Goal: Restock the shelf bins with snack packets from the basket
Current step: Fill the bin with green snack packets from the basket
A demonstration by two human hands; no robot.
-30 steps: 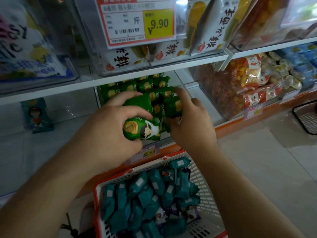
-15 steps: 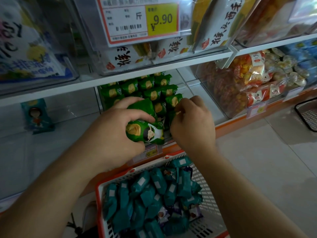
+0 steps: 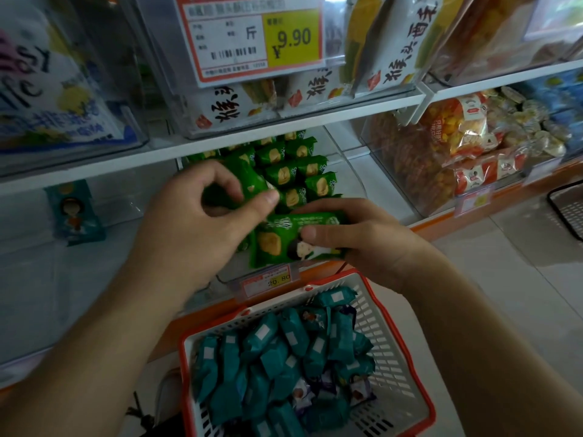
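Green snack packets [image 3: 293, 165] lie in rows in a clear bin [image 3: 353, 171] on the lower shelf. My left hand [image 3: 195, 222] pinches one green packet [image 3: 243, 184] between thumb and fingers at the bin's front. Just right of it, my right hand [image 3: 362, 244] holds another green packet [image 3: 284, 241] showing a cartoon figure, above the bin's front edge. Below both hands stands a white basket with an orange rim [image 3: 391, 335], holding several teal packets [image 3: 277, 357] and a few purple ones.
A price tag reading 20.80 [image 3: 268, 280] hangs on the bin's front. A lone teal packet [image 3: 74, 212] lies in the left bin. Orange and red snack bags [image 3: 457, 143] fill the right bin. The upper shelf carries a 9.90 price label [image 3: 255, 39]. Tiled floor lies right.
The cartoon-figure packet has passed from my left hand into my right hand, which drew back from the bin's rows. My left hand has opened around it and now pinches another green packet.
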